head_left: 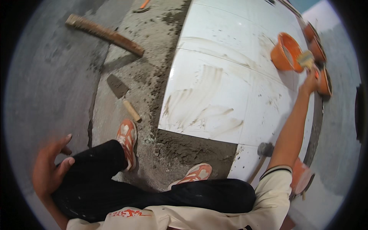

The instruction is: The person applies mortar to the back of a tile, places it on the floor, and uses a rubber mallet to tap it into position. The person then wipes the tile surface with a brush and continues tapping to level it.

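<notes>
My right hand [309, 81] reaches out to the far right, its fingers wrapped round a paintbrush [305, 59] with pale bristles. The bristles are beside the rim of an orange bucket [281, 55], which stands on white floor tiles [226, 92]. Brown, muddy streaks smear the nearest tile. My left hand [50, 166] hangs at the left by my knee, fingers apart and empty, slightly blurred. Between my feet and the tiles lies a bed of wet grey mortar [195, 150].
A pointed trowel [118, 86] with a wooden handle lies on rough ground left of the tiles. Beyond it is a wooden beam [103, 34]. A mallet [265, 149] rests near my right forearm, beside a reddish container [301, 176]. Orange-brown containers [316, 50] line the right wall.
</notes>
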Action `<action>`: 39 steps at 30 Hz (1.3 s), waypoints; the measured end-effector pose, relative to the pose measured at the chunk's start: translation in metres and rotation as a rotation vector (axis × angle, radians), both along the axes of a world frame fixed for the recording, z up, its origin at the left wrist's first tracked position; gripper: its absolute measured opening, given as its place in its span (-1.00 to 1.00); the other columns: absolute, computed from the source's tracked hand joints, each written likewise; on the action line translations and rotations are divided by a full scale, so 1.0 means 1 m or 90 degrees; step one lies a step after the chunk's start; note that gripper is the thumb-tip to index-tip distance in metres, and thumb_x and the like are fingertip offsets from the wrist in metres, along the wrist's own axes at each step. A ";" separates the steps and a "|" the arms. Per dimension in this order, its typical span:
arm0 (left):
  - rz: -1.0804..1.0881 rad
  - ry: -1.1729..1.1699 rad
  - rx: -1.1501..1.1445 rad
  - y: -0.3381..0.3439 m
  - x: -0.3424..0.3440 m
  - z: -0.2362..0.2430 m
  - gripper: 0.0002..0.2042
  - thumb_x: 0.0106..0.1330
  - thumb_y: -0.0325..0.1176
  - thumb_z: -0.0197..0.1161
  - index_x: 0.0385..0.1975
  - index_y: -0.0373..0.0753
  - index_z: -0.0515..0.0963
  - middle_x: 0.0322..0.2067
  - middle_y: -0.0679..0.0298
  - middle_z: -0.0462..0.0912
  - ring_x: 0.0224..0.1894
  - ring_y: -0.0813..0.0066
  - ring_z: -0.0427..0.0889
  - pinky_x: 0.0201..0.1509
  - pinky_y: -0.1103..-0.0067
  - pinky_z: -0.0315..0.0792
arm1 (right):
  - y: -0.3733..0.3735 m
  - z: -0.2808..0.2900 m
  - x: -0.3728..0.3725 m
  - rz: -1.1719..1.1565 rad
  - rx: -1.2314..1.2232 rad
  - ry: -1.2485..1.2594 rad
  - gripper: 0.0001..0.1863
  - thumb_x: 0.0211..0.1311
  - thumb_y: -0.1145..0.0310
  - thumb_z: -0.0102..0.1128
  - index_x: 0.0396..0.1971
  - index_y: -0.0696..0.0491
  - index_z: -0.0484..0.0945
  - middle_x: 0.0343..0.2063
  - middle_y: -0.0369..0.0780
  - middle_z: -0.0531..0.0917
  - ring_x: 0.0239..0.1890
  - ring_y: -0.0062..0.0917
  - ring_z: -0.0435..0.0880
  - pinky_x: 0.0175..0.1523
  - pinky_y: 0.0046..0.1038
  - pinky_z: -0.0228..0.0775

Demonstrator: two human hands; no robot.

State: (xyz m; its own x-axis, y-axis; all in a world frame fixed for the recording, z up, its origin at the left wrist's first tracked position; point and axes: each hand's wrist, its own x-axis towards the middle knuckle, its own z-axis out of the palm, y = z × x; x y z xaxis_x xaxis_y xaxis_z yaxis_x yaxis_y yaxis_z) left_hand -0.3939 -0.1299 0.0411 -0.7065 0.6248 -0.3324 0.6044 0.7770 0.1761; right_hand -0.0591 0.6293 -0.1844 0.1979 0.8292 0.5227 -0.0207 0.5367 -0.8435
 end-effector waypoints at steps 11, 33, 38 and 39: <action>0.142 -0.030 -0.178 0.054 0.007 0.000 -0.49 0.35 -0.43 0.39 0.30 -0.38 0.55 -0.44 0.06 0.78 -0.41 0.31 0.78 -0.16 0.43 0.58 | -0.087 -0.036 0.029 0.154 -0.203 0.057 -0.78 0.47 0.41 0.31 -0.08 0.27 0.62 -0.25 -0.17 0.71 -0.16 -0.47 0.75 0.03 -0.48 0.65; -0.134 0.194 -0.448 0.169 0.005 -0.045 -0.50 0.13 0.07 0.35 -0.27 -0.34 0.80 -0.31 -0.09 0.79 -0.20 -0.07 0.78 -0.02 0.19 0.61 | -0.469 -0.183 0.273 -0.232 -0.450 -0.450 -0.75 0.31 0.44 0.39 -0.09 0.23 0.61 -0.15 -0.05 0.63 -0.07 -0.16 0.61 0.04 -0.17 0.52; -0.153 0.213 -0.508 0.178 0.035 -0.038 -0.47 0.11 0.12 0.33 -0.23 -0.30 0.81 -0.27 -0.06 0.81 -0.15 -0.04 0.80 0.00 0.23 0.62 | -0.462 -0.177 0.272 -0.211 -0.480 -0.440 -0.72 0.31 0.44 0.41 -0.06 0.22 0.60 -0.12 -0.04 0.62 -0.06 -0.15 0.61 0.06 -0.17 0.51; -0.155 0.218 -0.502 0.177 0.037 -0.038 -0.47 0.11 0.12 0.34 -0.26 -0.32 0.81 -0.28 -0.08 0.80 -0.15 -0.04 0.80 0.00 0.24 0.63 | -0.461 -0.177 0.272 -0.206 -0.472 -0.438 -0.72 0.30 0.44 0.41 -0.06 0.22 0.60 -0.13 -0.04 0.62 -0.07 -0.15 0.61 0.06 -0.17 0.51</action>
